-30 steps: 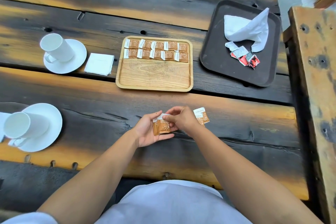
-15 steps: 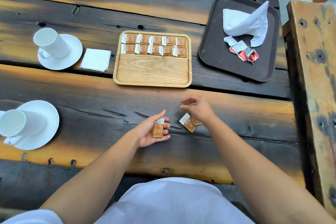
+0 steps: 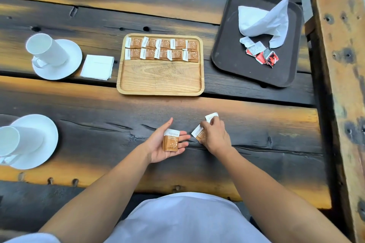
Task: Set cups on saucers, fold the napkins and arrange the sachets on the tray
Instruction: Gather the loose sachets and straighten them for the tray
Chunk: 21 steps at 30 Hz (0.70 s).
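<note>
Wooden tray [image 3: 160,83]: ten brown sachets [image 3: 161,49] in two rows along its far end. My left hand [image 3: 165,142], palm up and flat: one brown sachet [image 3: 171,140]. My right hand [image 3: 214,136], fingers curled over two sachets [image 3: 198,133] on the table [image 3: 98,116]. Dark tray [image 3: 227,53]: loose napkin [image 3: 264,20], red sachets [image 3: 263,55]. Two cups on saucers [image 3: 57,55]; folded napkin [image 3: 97,67].

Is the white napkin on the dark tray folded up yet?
No. The napkin lies crumpled and peaked on the dark tray, not flat.

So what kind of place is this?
Probably a café or outdoor tea service area: a rough plank table, white cups on saucers, and rows of sugar sachets on a wooden tray.
</note>
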{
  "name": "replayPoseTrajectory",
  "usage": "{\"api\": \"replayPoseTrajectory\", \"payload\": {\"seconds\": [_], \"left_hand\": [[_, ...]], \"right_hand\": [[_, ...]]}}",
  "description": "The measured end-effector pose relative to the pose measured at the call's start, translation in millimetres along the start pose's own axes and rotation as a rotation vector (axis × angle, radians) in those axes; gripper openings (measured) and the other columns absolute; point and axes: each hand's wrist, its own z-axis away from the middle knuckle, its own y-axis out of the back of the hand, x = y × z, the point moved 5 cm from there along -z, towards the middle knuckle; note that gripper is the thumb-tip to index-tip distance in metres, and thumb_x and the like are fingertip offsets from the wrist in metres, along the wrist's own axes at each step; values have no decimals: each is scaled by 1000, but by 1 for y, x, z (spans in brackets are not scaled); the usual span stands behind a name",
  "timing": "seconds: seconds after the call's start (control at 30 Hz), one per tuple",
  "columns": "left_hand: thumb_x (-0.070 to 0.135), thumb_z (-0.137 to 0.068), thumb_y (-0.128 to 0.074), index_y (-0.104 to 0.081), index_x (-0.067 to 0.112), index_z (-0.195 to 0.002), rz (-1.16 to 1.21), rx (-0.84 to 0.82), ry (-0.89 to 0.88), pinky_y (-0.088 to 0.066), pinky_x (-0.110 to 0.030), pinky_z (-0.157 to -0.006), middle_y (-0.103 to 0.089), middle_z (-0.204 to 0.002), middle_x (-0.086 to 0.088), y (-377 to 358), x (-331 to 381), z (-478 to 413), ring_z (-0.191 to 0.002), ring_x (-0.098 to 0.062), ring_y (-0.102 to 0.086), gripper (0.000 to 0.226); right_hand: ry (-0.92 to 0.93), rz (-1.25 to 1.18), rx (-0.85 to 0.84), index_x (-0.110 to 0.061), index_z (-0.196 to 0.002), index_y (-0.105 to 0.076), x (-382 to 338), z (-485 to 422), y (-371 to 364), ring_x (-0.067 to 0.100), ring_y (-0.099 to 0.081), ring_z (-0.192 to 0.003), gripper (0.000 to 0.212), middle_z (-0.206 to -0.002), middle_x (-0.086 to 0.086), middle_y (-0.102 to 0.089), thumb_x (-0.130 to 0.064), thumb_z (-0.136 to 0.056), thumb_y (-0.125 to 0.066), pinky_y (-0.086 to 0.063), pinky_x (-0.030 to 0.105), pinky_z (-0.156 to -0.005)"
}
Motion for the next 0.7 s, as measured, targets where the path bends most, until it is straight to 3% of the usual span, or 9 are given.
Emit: {"api": "replayPoseTrajectory", "payload": {"seconds": [0.3,0.5,0.63,0.7], "left_hand": [[59,-83,-63,-64,4,-124,5,41,-19,-57,-39,-79,-72,-112,-13,-3,-2,1,-80,-26,-71,69],[60,-81,-65,-64,7,-114,41,26,-60,-56,-40,-75,-72,-94,-12,-2,1,7,-74,-26,-67,62],[62,-77,-70,-60,12,-111,22,60,-76,-56,-40,-75,-64,-78,-6,3,-2,10,-68,-21,-61,60],[64,-76,-70,-59,13,-115,10,85,-79,-56,-39,-76,-61,-76,-4,8,-4,10,-67,-19,-60,65]], "right_hand": [[-136,-13,-22,-10,-115,-54,0,-6,2,30,-37,-120,53,-128,9,-36,-27,-73,-81,-48,41,-87],[17,138,159,-10,-99,-60,-13,2,2,33,-38,-112,15,-123,11,-43,-19,-87,-63,-43,39,-87],[57,16,179,-14,-91,-60,-11,9,-2,30,-38,-111,7,-112,7,-53,-21,-89,-60,-44,39,-83],[16,-189,200,-16,-81,-59,-10,10,3,23,-40,-101,12,-97,3,-54,-23,-85,-68,-44,31,-78]]}}
